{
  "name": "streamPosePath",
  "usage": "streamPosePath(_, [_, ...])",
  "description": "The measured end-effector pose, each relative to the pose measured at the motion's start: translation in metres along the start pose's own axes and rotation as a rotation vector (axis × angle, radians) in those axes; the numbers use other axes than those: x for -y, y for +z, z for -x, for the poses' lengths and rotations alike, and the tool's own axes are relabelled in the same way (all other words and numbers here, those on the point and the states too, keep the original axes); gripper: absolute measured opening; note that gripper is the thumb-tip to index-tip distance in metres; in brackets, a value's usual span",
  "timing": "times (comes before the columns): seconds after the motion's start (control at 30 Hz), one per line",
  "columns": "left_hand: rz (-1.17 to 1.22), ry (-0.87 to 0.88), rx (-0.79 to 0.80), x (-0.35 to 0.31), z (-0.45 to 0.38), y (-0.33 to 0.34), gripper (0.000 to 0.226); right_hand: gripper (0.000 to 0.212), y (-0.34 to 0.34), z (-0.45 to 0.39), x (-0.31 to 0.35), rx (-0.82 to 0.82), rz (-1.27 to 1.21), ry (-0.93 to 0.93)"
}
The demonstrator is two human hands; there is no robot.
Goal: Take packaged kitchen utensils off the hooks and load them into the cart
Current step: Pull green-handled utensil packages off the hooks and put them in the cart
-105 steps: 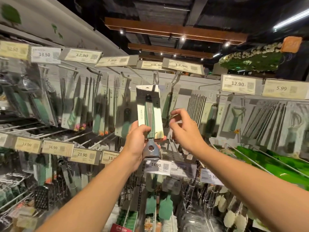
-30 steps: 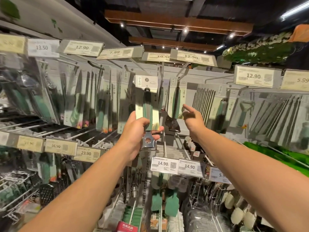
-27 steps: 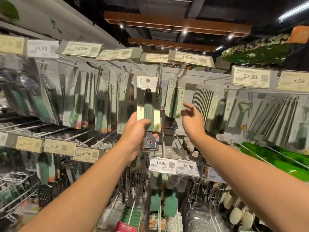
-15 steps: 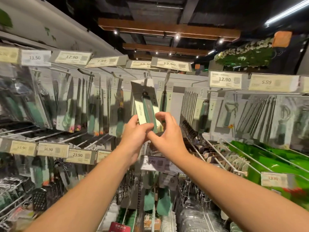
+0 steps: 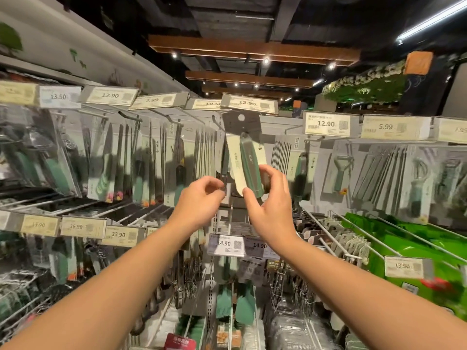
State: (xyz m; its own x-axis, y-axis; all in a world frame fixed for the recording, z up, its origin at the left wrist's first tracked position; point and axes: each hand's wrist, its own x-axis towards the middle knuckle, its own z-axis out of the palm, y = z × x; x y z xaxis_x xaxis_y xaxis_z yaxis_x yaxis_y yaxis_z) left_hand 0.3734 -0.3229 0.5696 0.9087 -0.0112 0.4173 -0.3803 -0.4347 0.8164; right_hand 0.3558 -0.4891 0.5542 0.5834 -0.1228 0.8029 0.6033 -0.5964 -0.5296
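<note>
Fig.: carded utensil pack (image 5: 246,157), held up in front of the hooks, pinched at its lower end by the right hand (image 5: 271,208). Left hand (image 5: 202,203) beside it, fingers curled; whether its grip holds anything can't be told. Pack prob. light, card stiff but bendy, plastic slick; take hold at the handle bulge, not the card edge.

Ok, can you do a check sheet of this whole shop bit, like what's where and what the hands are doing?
Surface: no table; grey display wall with metal hooks.
Job's things: green-handled utensil on a grey and cream card, tilted, its hanging hole looks empty; cart not in view.
Clutter: rows of hanging packaged utensils, white price tags, green bags at the right.
Grippers: right hand pinches the card's lower end; left hand curled beside it, grip unclear.
Cables: nothing seen.
Surroundings: dark ceiling, wooden beams, spotlights.
</note>
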Motion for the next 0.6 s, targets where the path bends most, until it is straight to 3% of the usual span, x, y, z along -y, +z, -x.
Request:
streamPosePath(0.1, [-0.421,0.116,0.064,0.001,0.001,-0.007,0.032,0.051,-0.003,-0.003,0.0,-0.012,-0.012,0.036])
streamPosePath(0.2, [-0.636,0.15,0.116,0.002,-0.002,-0.01,0.036,0.052,-0.004,-0.008,-0.001,0.004,0.003,0.061])
streamPosePath(0.47, [-0.763,0.088,0.189,0.017,-0.02,-0.006,0.025,0.053,0.018,-0.026,-0.012,0.118,0.085,0.284])
streamPosePath(0.6, [-0.753,0.07,0.214,0.028,-0.028,-0.003,0.023,0.014,0.033,-0.05,-0.031,0.159,0.036,0.502])
